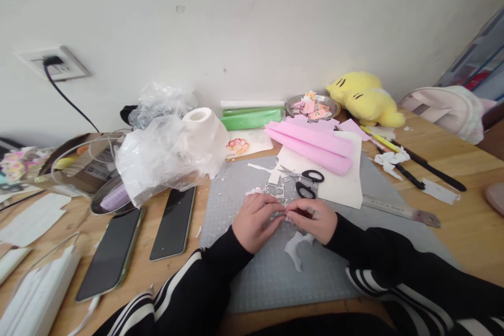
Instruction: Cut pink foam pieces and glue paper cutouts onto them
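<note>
My left hand (255, 220) and my right hand (313, 219) meet fingertip to fingertip over a grey cutting mat (260, 273). Both pinch a tiny pale pink piece (286, 215) between them; its shape is too small to make out. White paper scraps (297, 248) lie just below the hands. Black-handled scissors (307, 182) rest right behind them on a white sheet (342, 189). Rolled pink paper (311, 147) lies across that sheet.
Two phones (112, 252) (174, 223) lie left of the mat beside crumpled plastic bags (157, 157) and a paper roll (205, 131). Green rolls (252, 117), a metal dish of stickers (313, 106), a yellow plush (366, 98), pens (429, 169) and a steel ruler (401, 210) sit behind and right.
</note>
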Demonstrator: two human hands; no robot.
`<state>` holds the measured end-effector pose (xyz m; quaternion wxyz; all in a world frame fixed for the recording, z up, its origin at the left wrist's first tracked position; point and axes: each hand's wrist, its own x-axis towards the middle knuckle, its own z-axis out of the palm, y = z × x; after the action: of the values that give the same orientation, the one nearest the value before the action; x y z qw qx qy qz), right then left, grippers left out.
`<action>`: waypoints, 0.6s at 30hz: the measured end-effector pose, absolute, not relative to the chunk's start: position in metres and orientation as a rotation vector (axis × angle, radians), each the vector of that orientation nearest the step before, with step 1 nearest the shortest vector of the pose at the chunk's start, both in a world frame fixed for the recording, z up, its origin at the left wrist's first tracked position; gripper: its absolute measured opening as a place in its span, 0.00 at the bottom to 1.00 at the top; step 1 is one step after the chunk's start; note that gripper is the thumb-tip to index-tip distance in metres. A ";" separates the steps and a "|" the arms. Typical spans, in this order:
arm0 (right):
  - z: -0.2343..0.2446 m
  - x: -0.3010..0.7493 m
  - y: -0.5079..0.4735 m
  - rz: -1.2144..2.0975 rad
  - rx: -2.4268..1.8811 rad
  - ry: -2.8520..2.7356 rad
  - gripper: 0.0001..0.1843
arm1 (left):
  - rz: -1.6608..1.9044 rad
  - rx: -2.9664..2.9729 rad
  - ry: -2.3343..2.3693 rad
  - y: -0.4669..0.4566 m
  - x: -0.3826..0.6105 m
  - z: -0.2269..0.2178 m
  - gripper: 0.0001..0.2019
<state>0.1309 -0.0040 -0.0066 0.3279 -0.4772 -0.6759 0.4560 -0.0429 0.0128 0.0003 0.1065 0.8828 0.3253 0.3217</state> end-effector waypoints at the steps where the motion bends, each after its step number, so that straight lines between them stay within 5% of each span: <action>1: -0.006 0.131 -0.004 1.184 -1.248 -1.787 0.11 | 0.957 2.604 0.951 0.012 -0.043 0.000 0.05; 12: 0.006 0.134 -0.006 1.132 -1.312 -1.718 0.13 | 1.089 2.499 1.487 0.028 -0.061 0.003 0.06; 18: 0.009 0.136 -0.006 1.150 -1.321 -1.686 0.14 | 0.826 2.395 1.793 0.038 -0.065 0.000 0.06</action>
<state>0.1358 -0.0062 0.0087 0.3480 -0.5094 -0.6501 0.4436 -0.0646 0.0377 -0.0002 0.0190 0.7715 0.5776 0.2662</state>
